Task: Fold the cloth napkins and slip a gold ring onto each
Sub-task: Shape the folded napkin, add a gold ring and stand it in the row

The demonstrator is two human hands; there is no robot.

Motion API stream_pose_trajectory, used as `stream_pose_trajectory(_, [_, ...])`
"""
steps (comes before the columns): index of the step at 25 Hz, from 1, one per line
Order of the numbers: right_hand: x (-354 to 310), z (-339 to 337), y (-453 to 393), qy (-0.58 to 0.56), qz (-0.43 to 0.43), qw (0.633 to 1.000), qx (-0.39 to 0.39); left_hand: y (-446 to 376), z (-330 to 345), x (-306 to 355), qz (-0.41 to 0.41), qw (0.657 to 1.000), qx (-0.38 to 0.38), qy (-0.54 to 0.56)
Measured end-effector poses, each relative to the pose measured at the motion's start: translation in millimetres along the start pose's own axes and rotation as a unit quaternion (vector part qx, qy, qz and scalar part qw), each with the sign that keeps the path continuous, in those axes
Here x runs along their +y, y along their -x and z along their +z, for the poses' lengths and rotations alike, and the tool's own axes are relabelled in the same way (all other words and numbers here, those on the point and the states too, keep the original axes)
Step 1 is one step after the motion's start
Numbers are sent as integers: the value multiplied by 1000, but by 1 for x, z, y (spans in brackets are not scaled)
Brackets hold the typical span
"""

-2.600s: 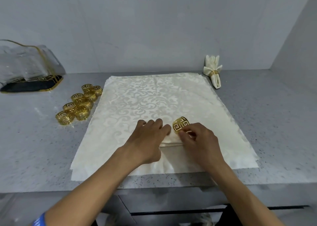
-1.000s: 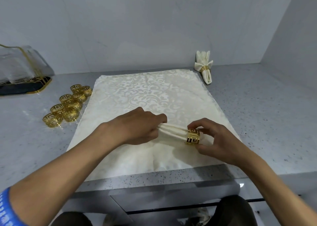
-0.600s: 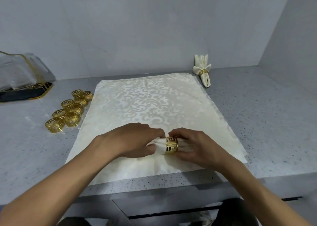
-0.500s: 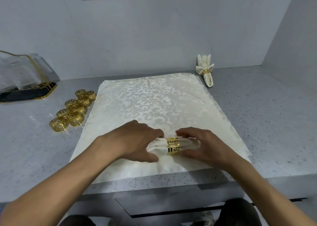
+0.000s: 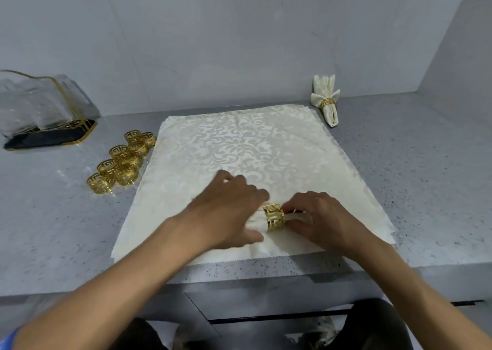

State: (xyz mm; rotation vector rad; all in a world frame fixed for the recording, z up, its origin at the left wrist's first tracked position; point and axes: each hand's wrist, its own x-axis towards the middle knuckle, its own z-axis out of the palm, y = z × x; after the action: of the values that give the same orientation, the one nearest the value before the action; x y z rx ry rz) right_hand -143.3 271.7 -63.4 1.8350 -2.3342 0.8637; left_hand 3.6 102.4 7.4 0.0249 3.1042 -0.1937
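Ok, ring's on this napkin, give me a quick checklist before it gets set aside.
1. Ring around the rolled napkin: ok.
2. Left hand grips one end: ok.
3. Right hand grips the other end: ok.
4. Ring centred on the roll: cannot tell, hands hide both ends.
5. Spare rings left of the flat napkins: ok.
6. Finished napkin at the back right: ok.

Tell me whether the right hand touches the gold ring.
Touching. The head view shows the right hand with its fingertips against the gold ring on the rolled napkin.

A clear gold-trimmed holder (image 5: pixel 45 110) sits on the grey countertop (image 5: pixel 426 176).
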Motion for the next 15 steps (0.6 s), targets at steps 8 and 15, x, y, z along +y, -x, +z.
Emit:
stream_pose_trajectory(8, [-25,-1,3,-50,104,993,6,-19,17,19,33,997,55,-44])
stream_pose_trajectory(15, [-55,14,3,-88,264,958,62,-24,32,-3,127,954,165,-214])
